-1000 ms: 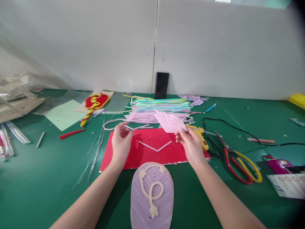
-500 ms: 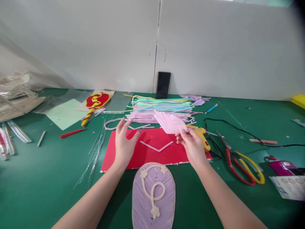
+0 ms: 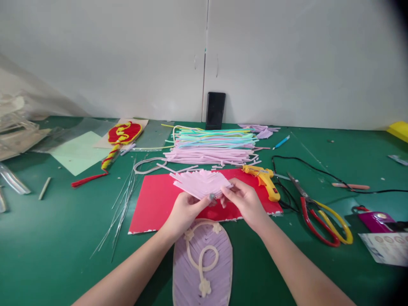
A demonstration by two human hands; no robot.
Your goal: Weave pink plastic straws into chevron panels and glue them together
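Both hands hold a pale pink panel of pipe cleaners laid side by side in a V pattern, above a red board. My left hand pinches its lower edge, thumb on top and fingers mostly hidden beneath. At the panel's right corner, my right hand grips with thumb and fingers closed. Closer to me lies a lilac oval piece with cream looped trim and small flowers. A yellow glue gun rests at the board's right end.
Behind the board lies a pile of pastel pipe cleaners, with a phone propped against the wall. Red-and-yellow-handled scissors and a black cord are on the right. Thin wires and a red-and-yellow fan lie left.
My right hand has brought the panel down and left, tilting it flatter. My left hand has moved in from open and taken hold of its edge. The single bent strip on the board is now out of sight.
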